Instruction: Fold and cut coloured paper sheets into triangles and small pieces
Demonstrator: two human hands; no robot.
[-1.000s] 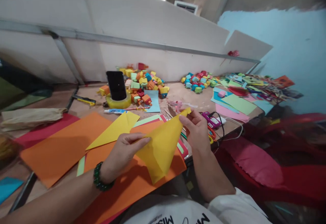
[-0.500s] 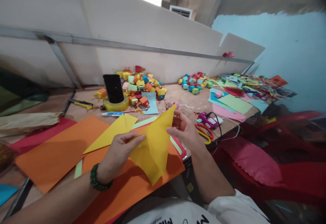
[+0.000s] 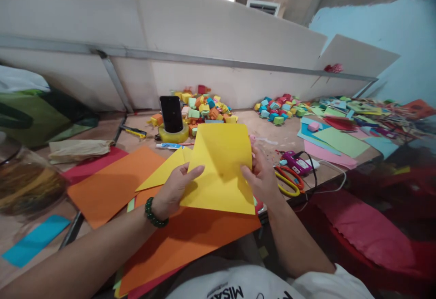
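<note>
A sheet of yellow paper (image 3: 221, 172) is held up in front of me, its upper part bowed and its lower part spread flat. My left hand (image 3: 179, 183) grips its left edge, thumb on top and fingers behind. On the opposite edge, my right hand (image 3: 260, 174) pinches the sheet the same way. Below it lie large orange sheets (image 3: 190, 240). A folded yellow piece (image 3: 160, 172) rests on them, to the left of the held sheet.
A phone (image 3: 171, 114) leans in a tape roll (image 3: 174, 134). Small paper cubes (image 3: 204, 108) are heaped behind. Scissors (image 3: 289, 181) and a purple glue gun or adapter-like device (image 3: 295, 163) lie right, with a cable. A glass jar (image 3: 27, 185) stands left, near a blue strip (image 3: 36, 240).
The yellow sheet has turned from a slanted, pointed position to a broad, squarer one facing me. Both hands keep hold of it. The view has shifted to the left.
</note>
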